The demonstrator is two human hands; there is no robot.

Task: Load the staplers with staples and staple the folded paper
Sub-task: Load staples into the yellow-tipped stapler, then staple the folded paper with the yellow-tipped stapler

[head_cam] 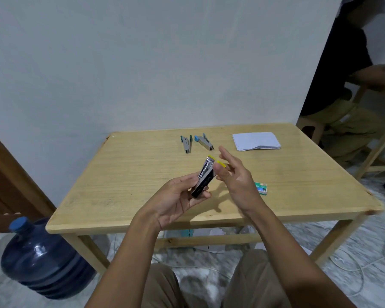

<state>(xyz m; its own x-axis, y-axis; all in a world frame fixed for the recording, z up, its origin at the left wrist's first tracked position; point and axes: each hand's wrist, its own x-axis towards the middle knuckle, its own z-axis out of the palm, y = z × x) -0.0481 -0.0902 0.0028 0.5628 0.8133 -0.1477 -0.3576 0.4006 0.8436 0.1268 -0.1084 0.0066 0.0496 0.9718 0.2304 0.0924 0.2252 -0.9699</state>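
Note:
My left hand [178, 196] grips a yellow-tipped metal stapler [204, 176] above the middle of the wooden table [125, 183]. My right hand [233, 174] is beside the stapler with its fingers mostly straight, its fingertips at the yellow end. Whether it pinches anything is unclear. Two more staplers lie at the back of the table: a green-ended stapler [186, 143] and a blue-ended stapler [204, 141]. The folded white paper [255, 141] lies at the back right. A small green staple box [261, 188] sits just right of my right wrist.
A large blue water bottle [40, 261] stands on the floor left of the table. Another person [342, 90] sits at the right by a second wooden frame. White cables run over the floor at the right. A wall stands behind the table.

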